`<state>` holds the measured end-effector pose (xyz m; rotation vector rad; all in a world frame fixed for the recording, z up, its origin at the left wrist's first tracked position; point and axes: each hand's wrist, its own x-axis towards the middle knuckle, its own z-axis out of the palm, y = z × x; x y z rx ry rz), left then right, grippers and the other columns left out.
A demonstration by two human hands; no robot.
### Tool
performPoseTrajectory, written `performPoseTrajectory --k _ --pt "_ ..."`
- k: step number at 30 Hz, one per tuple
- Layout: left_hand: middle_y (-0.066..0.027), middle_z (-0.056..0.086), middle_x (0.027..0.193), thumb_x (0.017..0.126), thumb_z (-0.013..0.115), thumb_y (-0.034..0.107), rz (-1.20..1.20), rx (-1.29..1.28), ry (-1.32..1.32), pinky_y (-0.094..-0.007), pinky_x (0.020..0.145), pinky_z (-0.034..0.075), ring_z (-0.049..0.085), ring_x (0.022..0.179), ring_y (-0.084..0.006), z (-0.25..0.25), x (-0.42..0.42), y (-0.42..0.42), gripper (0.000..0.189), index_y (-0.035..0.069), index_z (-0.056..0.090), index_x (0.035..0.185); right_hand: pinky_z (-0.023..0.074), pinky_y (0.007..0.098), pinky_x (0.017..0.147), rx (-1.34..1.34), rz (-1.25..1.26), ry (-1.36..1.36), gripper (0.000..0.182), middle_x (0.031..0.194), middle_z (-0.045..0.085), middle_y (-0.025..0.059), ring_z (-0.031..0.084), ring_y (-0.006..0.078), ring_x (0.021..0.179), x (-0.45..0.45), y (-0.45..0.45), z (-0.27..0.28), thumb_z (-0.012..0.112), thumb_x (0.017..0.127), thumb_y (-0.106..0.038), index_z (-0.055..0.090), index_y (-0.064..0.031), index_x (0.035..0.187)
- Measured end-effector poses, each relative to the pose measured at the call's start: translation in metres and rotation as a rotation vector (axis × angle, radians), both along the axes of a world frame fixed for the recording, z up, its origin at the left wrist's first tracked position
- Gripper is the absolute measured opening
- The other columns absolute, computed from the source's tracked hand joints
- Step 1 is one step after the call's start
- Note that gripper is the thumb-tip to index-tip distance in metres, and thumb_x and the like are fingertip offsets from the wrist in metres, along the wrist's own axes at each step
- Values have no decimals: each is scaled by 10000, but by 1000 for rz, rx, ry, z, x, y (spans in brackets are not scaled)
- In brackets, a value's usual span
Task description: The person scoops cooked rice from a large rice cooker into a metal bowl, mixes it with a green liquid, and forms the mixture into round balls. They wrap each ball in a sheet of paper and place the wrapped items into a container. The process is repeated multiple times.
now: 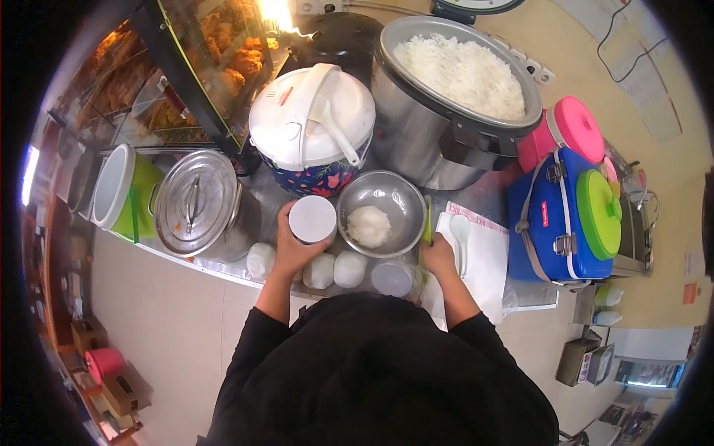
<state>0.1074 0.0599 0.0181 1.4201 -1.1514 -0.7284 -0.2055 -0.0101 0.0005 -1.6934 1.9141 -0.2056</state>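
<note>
My left hand (295, 245) is wrapped around a round white container (313, 219), just left of a steel bowl (410, 223). A mound of cooked rice (369, 226) lies in the bowl. My right hand (438, 256) grips a green strip-like handle (428, 223) at the bowl's right side; the rest of that object is largely hidden. White paper sheets (485, 256) with a white plastic spoon (460, 234) on top lie beside this hand. Several white wrapped bundles (350, 269) and a clear plastic cup (392, 279) stand along the near table edge.
An open cooker full of rice (457, 72) and a closed white-lidded rice cooker (312, 122) stand behind the bowl. A lidded steel pot (195, 206), a green bucket (128, 189) and a glass case of fried food (223, 67) are at left. A blue cooler box (549, 223) stands at right.
</note>
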Motion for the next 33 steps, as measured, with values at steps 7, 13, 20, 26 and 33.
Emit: performPoseTrajectory --k 7,13,20,26,33 --pt "-176 401 1295 537 845 145 -42 -106 52 -391 1031 354 436 1225 -274 -6 2 3 1068 28 200 1381 505 384 580 -74 -143 -343 167 800 631 143 658 262 643 -8 7 56 482 943 -182 460 -35 1019" --pt "-166 341 1366 503 898 114 -93 71 -31 -375 1058 338 395 1263 -258 -12 4 5 1152 32 174 1395 458 260 486 -208 41 -594 220 779 595 52 611 120 589 11 11 70 645 855 -196 507 -78 981" --pt "-191 394 1305 496 915 82 47 -60 60 -394 1022 389 438 1229 -271 -31 0 9 1033 44 241 1277 495 348 680 -272 412 -519 398 898 650 127 623 257 751 125 9 95 732 760 -259 600 -30 1058" --pt "-216 384 1316 492 920 99 -105 114 -212 -397 1041 367 436 1230 -292 0 4 4 1138 71 112 1293 479 385 806 -117 296 -595 459 984 645 171 628 306 909 143 6 88 726 757 -284 583 -37 1117" --pt "-198 408 1303 475 928 119 6 30 24 -397 1050 355 442 1225 -275 3 -2 8 1094 44 197 1285 472 319 798 -97 343 -592 581 962 568 74 584 167 889 89 -7 73 703 779 -156 405 -16 1257"
